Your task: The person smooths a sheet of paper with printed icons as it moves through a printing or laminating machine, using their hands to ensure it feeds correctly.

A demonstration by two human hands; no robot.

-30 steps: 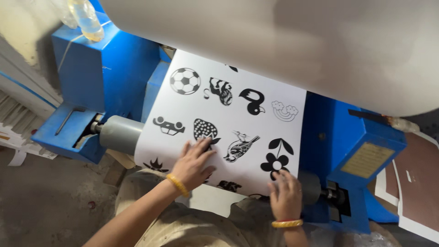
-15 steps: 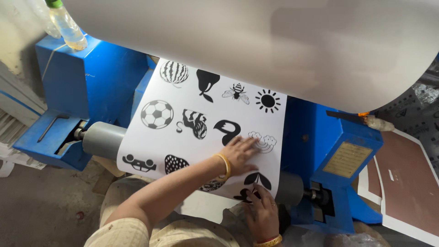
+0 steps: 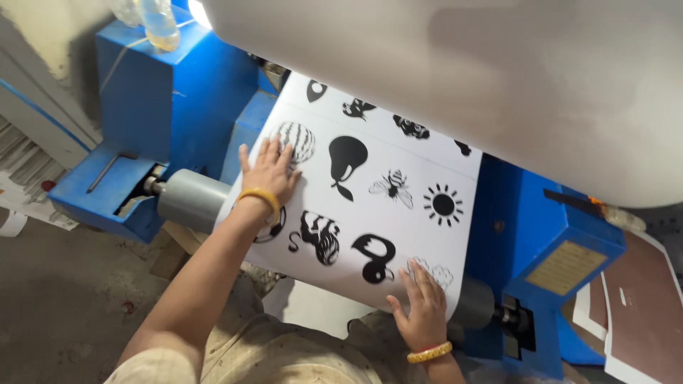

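A white sheet [image 3: 398, 235] printed with black pictures (a pear, an insect, a sun, a melon) runs over a grey roller [image 3: 191, 201] of a blue machine [image 3: 163, 99]. My left hand [image 3: 269, 171] lies flat, fingers spread, on the sheet's upper left part beside the melon picture. My right hand [image 3: 421, 307] presses flat on the sheet's lower right edge near a cloud picture. Both wrists wear yellow bangles. Neither hand grips anything.
A large pale roll [image 3: 498, 78] overhangs the sheet from above. A plastic bottle [image 3: 158, 25] stands on the machine's top left. Brown and white boards [image 3: 640, 313] lie at the right. Grey floor [image 3: 64, 299] shows at the lower left.
The sheet has fed further down over the roller, showing new pictures. My left hand has moved up and left across the sheet; my right hand has stayed at the lower right edge.
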